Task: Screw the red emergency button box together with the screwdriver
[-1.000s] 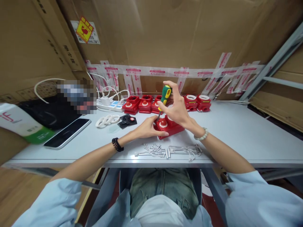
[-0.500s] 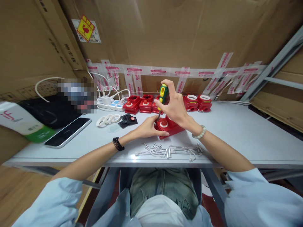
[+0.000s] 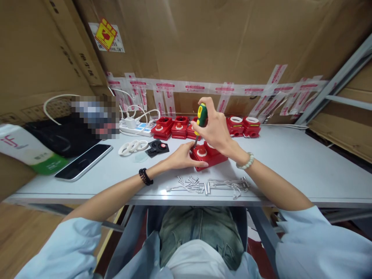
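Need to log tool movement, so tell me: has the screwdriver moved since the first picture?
Yes. The screwdriver's handle has swung slightly left, standing a little more upright, judged against the tape on the cardboard behind.

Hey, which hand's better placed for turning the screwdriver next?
Probably the right hand: it already grips the green-and-yellow screwdriver, whose shaft reaches down to the red housing. The left hand is holding that housing.

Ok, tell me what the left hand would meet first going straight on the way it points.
The red housing: the left hand is against its left end, so there seems to be no free gap. The screwdriver also stands close by, but depth there is hard to judge.
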Demonstrator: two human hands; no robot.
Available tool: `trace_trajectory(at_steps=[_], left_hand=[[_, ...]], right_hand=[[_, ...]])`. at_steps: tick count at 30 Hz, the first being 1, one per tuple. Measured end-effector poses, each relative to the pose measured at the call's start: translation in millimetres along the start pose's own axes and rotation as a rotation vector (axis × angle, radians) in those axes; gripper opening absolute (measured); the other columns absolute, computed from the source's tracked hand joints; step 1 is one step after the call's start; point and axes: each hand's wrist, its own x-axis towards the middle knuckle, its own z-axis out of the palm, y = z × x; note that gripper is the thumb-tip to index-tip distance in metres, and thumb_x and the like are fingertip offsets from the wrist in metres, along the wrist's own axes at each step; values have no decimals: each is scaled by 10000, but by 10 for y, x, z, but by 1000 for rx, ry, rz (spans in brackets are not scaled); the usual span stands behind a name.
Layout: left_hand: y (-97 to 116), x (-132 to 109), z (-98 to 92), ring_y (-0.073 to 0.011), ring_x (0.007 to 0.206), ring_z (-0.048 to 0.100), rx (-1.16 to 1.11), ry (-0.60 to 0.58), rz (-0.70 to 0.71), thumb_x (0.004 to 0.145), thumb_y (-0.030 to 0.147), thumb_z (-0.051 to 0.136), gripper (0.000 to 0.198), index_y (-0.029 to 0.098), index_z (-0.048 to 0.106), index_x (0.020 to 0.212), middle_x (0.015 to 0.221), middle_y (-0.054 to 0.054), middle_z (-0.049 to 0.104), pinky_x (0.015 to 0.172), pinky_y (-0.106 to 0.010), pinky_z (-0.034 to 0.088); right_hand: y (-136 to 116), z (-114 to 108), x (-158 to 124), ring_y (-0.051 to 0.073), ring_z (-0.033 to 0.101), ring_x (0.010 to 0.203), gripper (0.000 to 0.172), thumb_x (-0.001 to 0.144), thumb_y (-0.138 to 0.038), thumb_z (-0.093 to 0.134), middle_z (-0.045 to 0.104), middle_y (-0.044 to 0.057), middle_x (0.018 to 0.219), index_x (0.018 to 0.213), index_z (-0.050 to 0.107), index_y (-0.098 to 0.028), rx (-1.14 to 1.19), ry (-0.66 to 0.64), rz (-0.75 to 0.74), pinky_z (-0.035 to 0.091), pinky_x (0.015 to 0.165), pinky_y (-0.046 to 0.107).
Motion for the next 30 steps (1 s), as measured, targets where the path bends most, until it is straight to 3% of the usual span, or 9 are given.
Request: trace_trajectory(at_steps=[11, 30], left_hand=[[16, -6, -2, -249, 813, 648, -75, -1, 12, 623, 551, 825, 613, 157, 576, 1022, 898, -69, 677, 687, -376, 519], [29, -11, -2, -249, 811, 656, -83, 0, -5, 614, 558, 830, 634, 147, 581, 1028, 929, -84, 689, 684, -372, 529]], right_hand=[[-34, 20, -1, 171, 527, 598, 425, 815, -208, 565, 633, 5, 761, 1226, 459, -237, -53, 2, -34, 399, 625, 327], [-66, 14, 11, 174, 531, 610, 441, 820, -203, 578, 635, 23, 779, 1250, 479, -217, -75, -21, -23, 419, 635, 334]])
